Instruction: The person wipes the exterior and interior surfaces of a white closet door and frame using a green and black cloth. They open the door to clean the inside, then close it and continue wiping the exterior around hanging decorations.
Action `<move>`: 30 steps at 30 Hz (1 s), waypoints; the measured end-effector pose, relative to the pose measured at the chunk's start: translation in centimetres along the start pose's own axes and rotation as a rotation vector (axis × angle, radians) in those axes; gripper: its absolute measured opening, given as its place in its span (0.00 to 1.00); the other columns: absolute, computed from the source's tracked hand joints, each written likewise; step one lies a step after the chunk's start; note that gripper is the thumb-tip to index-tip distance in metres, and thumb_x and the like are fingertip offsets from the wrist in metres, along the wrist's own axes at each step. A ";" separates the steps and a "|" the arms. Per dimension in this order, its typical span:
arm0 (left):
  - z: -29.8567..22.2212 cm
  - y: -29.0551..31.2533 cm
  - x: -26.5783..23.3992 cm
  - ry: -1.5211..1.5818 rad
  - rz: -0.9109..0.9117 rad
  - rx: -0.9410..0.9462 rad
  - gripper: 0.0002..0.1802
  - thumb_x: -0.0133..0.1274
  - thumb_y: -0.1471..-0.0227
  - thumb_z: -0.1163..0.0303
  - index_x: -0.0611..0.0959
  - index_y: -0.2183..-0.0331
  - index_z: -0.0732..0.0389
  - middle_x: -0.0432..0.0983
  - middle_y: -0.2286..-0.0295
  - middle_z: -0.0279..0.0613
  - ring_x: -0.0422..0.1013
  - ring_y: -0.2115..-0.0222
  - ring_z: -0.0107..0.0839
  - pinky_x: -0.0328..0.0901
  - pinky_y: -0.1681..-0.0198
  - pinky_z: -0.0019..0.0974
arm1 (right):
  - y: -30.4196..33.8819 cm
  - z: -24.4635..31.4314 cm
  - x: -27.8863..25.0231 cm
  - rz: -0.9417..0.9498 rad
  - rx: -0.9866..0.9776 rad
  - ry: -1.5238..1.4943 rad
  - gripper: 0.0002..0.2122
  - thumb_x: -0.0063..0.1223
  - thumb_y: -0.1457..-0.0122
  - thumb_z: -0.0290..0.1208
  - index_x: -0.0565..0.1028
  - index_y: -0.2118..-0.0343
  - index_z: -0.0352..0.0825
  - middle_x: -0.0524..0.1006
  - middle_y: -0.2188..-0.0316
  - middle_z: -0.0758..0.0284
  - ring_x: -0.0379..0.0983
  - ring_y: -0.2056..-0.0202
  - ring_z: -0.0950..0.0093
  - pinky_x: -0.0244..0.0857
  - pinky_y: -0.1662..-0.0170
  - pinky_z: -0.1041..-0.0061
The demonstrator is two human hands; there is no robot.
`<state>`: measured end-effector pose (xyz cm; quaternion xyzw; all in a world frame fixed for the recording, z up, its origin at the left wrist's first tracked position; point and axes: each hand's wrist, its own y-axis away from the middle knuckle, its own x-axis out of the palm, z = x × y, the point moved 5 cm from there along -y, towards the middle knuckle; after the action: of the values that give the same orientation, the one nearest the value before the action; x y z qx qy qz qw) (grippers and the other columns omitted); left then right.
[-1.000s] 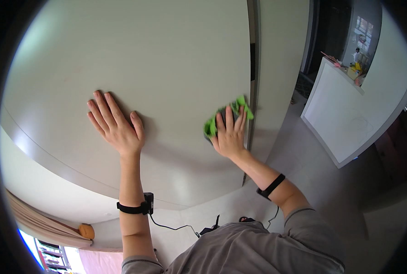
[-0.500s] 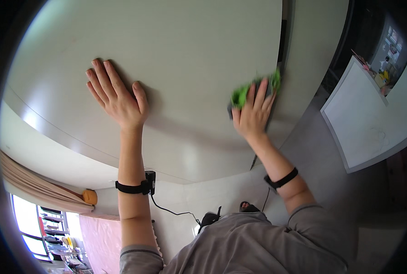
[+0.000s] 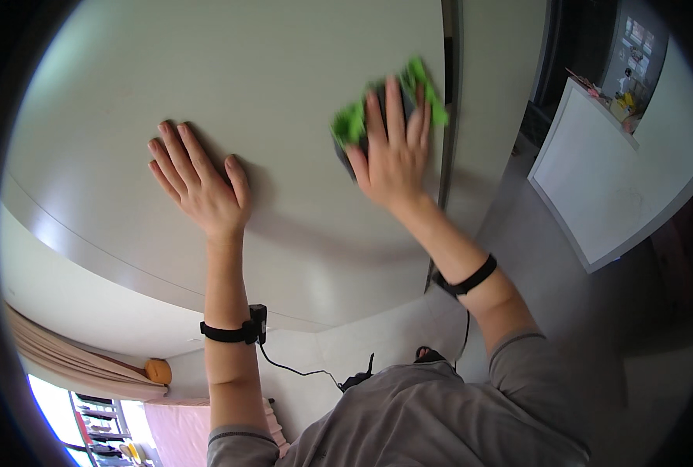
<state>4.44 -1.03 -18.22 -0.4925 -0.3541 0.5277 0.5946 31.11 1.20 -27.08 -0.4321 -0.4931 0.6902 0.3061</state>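
Note:
My left hand (image 3: pixel 208 201) lies flat with its fingers stretched out on a large, smooth, pale panel (image 3: pixel 268 70), and it holds nothing. Under my right hand (image 3: pixel 394 170) is a cloth (image 3: pixel 349 124), bright green and dark grey, pressed against the same panel close to its right edge. The fingers are spread over the cloth, whose crumpled green parts stick out on both sides. The palm covers the cloth's middle.
A dark gap (image 3: pixel 447 86) runs along the panel's right edge. Farther right stands a white counter (image 3: pixel 584 171) with small items on top. At lower left are a beige curtain (image 3: pixel 74 346) and a pink cover (image 3: pixel 177 428). A black cable (image 3: pixel 300 372) hangs from my left wrist strap.
My right hand has slid up and to the left over the panel with the cloth. The left hand stays flat on the panel, while the whole view has shifted slightly.

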 end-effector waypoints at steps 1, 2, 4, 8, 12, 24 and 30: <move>-0.1 0.0 0.0 -0.008 0.006 -0.003 0.40 0.44 0.29 0.54 0.64 0.25 0.67 0.56 0.24 0.59 0.49 0.23 0.62 0.42 0.21 0.63 | -3.7 0.5 -1.3 -0.032 -0.021 0.022 0.37 0.60 0.34 0.48 0.68 0.26 0.35 0.53 0.20 0.53 0.51 0.27 0.30 0.45 0.25 0.32; -0.1 0.0 0.0 -0.009 0.007 -0.011 0.40 0.44 0.29 0.54 0.66 0.26 0.68 0.57 0.25 0.59 0.49 0.23 0.62 0.42 0.22 0.63 | -7.1 0.9 -2.5 -0.117 -0.045 0.027 0.37 0.59 0.33 0.48 0.67 0.26 0.34 0.53 0.20 0.53 0.52 0.27 0.31 0.45 0.24 0.33; -0.2 0.0 0.0 -0.009 0.007 -0.012 0.40 0.44 0.30 0.53 0.67 0.26 0.68 0.58 0.25 0.60 0.50 0.23 0.62 0.43 0.22 0.63 | -10.6 0.6 -3.2 -0.051 0.059 0.118 0.40 0.48 0.25 0.48 0.50 0.19 0.31 0.46 0.17 0.54 0.53 0.24 0.41 0.44 0.21 0.42; -0.4 -0.1 0.0 -0.008 -0.011 0.004 0.40 0.44 0.29 0.53 0.68 0.27 0.68 0.59 0.25 0.59 0.51 0.24 0.63 0.44 0.22 0.63 | -5.9 1.8 -1.1 -0.143 0.048 0.058 0.38 0.62 0.36 0.47 0.67 0.26 0.31 0.52 0.20 0.50 0.52 0.28 0.30 0.45 0.25 0.32; -0.4 -0.2 -0.1 -0.013 0.009 -0.023 0.39 0.43 0.30 0.52 0.69 0.27 0.67 0.60 0.26 0.59 0.53 0.24 0.64 0.45 0.22 0.64 | 10.1 3.1 3.2 0.230 0.093 0.085 0.35 0.66 0.38 0.49 0.75 0.31 0.36 0.59 0.23 0.50 0.53 0.28 0.30 0.45 0.26 0.28; -1.1 -0.6 -0.5 0.043 0.009 -0.022 0.39 0.46 0.30 0.53 0.70 0.27 0.65 0.61 0.26 0.57 0.52 0.24 0.62 0.43 0.21 0.62 | -14.3 3.9 -4.1 -0.260 -0.164 0.150 0.33 0.58 0.32 0.50 0.71 0.27 0.42 0.63 0.23 0.62 0.63 0.32 0.43 0.53 0.25 0.42; -0.7 -0.2 -0.3 0.166 0.058 -0.046 0.37 0.49 0.32 0.59 0.71 0.27 0.64 0.61 0.26 0.56 0.50 0.23 0.62 0.42 0.21 0.64 | -12.3 5.2 -2.3 -0.238 -0.113 0.127 0.32 0.60 0.34 0.48 0.73 0.29 0.41 0.63 0.23 0.64 0.64 0.32 0.43 0.53 0.25 0.42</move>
<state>5.07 -1.50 -18.13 -0.5580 -0.3011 0.4940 0.5948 27.41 1.05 -14.04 -0.4297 -0.5587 0.5915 0.3915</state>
